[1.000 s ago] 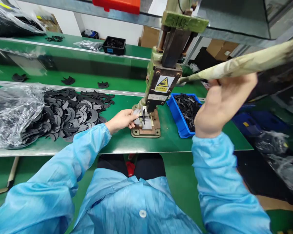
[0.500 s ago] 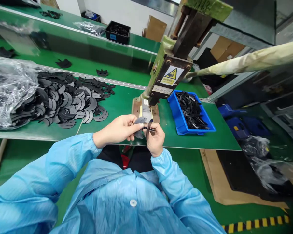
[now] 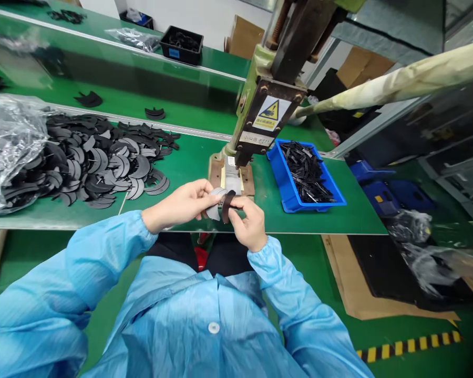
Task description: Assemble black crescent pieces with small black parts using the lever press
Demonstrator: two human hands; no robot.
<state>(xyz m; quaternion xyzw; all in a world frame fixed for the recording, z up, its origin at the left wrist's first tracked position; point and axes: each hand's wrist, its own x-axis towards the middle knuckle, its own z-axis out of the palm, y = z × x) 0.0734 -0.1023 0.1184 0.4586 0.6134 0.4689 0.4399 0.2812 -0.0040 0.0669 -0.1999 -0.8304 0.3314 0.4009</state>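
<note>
In front of the press [image 3: 232,181], my two hands meet near the table's front edge. My left hand [image 3: 185,202] pinches a light grey curved plastic piece [image 3: 213,211] between thumb and fingers. A dark curved plastic piece [image 3: 227,207] stands on edge beside it, with the thumb and fingertips of my right hand [image 3: 249,219] closed at its right side. The two pieces sit close together; whether they are joined is hidden by my fingers.
A large pile of grey crescent-shaped pieces [image 3: 114,163] spills from a clear plastic bag [image 3: 11,152] on the left. To the right stands a blue bin [image 3: 284,181] of thin black strips. The press head with a warning label [image 3: 271,113] and a wrapped bar [image 3: 378,94] rise above.
The dark piece has turned to face more toward me against the grey piece, and my right fingers have shifted along its side. The view has moved slightly.
</note>
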